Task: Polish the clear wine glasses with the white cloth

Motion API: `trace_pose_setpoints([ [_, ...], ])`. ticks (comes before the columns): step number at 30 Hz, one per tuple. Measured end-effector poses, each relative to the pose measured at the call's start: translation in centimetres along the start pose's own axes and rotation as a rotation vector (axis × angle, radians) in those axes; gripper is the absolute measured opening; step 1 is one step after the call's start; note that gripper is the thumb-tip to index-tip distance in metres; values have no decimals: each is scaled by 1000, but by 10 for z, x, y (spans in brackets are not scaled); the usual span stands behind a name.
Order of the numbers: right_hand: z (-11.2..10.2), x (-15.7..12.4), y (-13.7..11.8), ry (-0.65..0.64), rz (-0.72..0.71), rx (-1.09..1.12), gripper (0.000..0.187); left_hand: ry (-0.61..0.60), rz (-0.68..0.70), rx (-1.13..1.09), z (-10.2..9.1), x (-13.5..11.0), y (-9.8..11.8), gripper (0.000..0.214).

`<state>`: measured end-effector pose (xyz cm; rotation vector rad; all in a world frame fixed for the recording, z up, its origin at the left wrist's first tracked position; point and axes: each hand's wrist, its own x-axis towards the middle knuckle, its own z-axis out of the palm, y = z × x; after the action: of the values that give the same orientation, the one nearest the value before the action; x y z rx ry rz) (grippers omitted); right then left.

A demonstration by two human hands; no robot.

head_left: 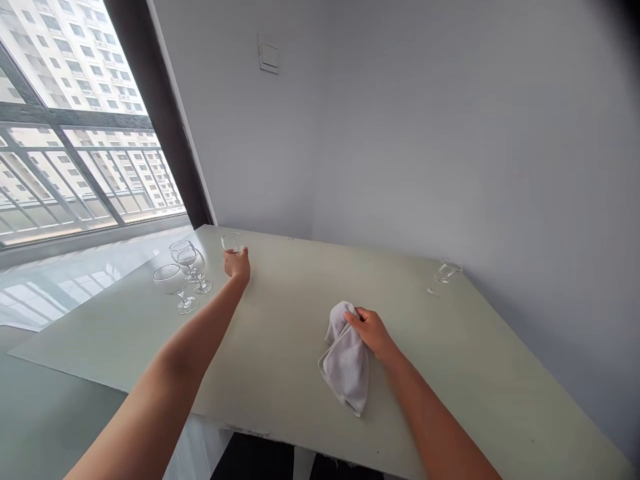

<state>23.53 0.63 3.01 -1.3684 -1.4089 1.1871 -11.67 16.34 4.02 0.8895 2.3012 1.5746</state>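
Note:
My left hand point(237, 263) reaches far across the pale green table point(280, 320), its fingers closed round a small clear stemmed glass point(231, 242) standing near the far edge. Just left of it stand three more clear stemmed glasses point(183, 275), upright and close together. My right hand point(373, 331) pinches the top of a crumpled white cloth point(346, 360) that lies on the table in front of me.
Another clear glass point(445, 272) lies on its side at the far right, close to the grey wall. A large window with railings fills the left. The table's chipped near edge point(280, 437) runs just below my arms.

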Motion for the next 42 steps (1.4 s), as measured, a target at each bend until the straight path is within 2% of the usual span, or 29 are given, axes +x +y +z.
trace_pose_setpoints([
  [3,-6,1,-6,17,58,408,23,-66,104,-89,1,-40,9,31],
  [6,-9,4,-10,126,118,762,16,-233,277,-203,-2,-91,19,31],
  [8,-10,6,-11,150,151,840,12,-388,425,-254,-6,-124,23,33],
  [10,-12,6,-11,160,172,857,9,-454,542,-194,-11,-153,24,35],
  [13,-14,3,-12,257,154,882,9,-462,725,-31,-16,-185,19,48],
  [16,-12,-2,-17,422,56,902,11,-433,913,66,-17,-203,12,63],
  [18,-5,-8,-20,469,-46,860,13,-404,1019,101,-18,-211,9,65],
  [19,0,-12,-22,438,-103,797,15,-395,1070,114,-19,-214,8,65],
  [23,22,-30,-28,152,-333,237,30,-343,1195,146,-21,-220,5,61],
  [26,24,-38,-36,24,-435,-151,41,-351,1232,169,-23,-216,2,58],
  [28,16,-40,-41,-121,-395,-215,44,-386,1267,180,-25,-213,0,57],
  [32,-5,-36,-45,-521,-189,-27,42,-542,1385,184,-28,-212,1,57],
  [34,-9,-34,-42,-643,-140,51,40,-639,1435,185,-30,-213,3,57],
  [36,-6,-32,-36,-632,-122,95,35,-695,1449,207,-32,-214,5,57],
  [38,4,-31,-30,-475,-122,115,26,-700,1455,243,-34,-214,7,58],
  [40,15,-29,-25,-294,-122,172,21,-648,1459,272,-36,-213,11,56],
  [42,22,-27,-23,-201,-88,316,23,-589,1463,293,-40,-213,15,53],
])
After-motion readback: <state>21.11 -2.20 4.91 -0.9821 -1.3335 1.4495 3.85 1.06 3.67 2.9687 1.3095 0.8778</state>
